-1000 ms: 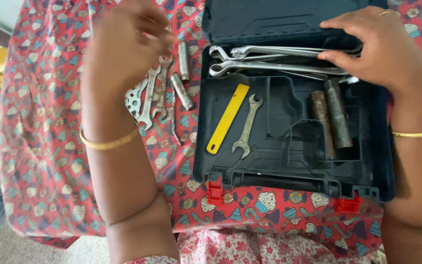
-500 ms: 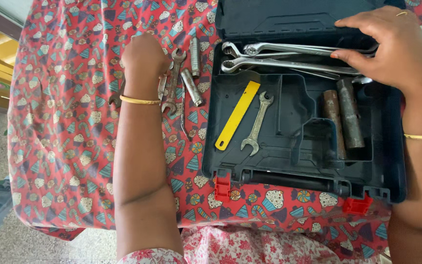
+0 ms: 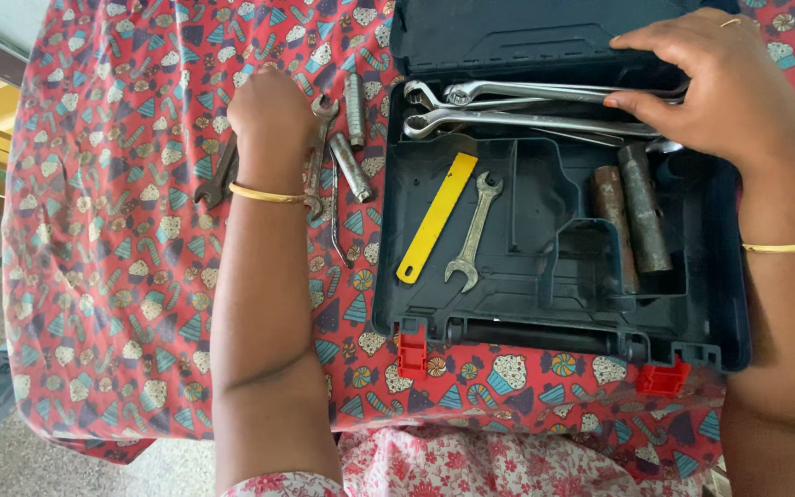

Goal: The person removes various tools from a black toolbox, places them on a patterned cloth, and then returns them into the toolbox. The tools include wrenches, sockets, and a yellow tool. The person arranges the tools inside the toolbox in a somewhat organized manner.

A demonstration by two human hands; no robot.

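Observation:
My left hand (image 3: 269, 112) lies knuckles up on a pile of loose wrenches (image 3: 316, 152) on the red patterned cloth, left of the case. Its fingers curl down out of sight, so a grip cannot be made out. A dark wrench (image 3: 217, 175) sticks out beside the wrist. My right hand (image 3: 724, 83) rests with fingers spread on the long silver wrenches (image 3: 508, 120) at the back of the open dark blue tool case (image 3: 554, 339). In the case also lie a yellow flat bar (image 3: 434, 218), a small open-end wrench (image 3: 471, 235) and two rusty tubes (image 3: 641, 207).
Two short metal sockets (image 3: 351, 138) lie between the wrench pile and the case. The case's red latches (image 3: 411, 354) hang over the table's near edge. The cloth (image 3: 112, 239) ends at the left, with floor below.
My left hand came down from in front of the camera onto the loose wrenches and stays there. My right hand has kept its place on the long wrenches.

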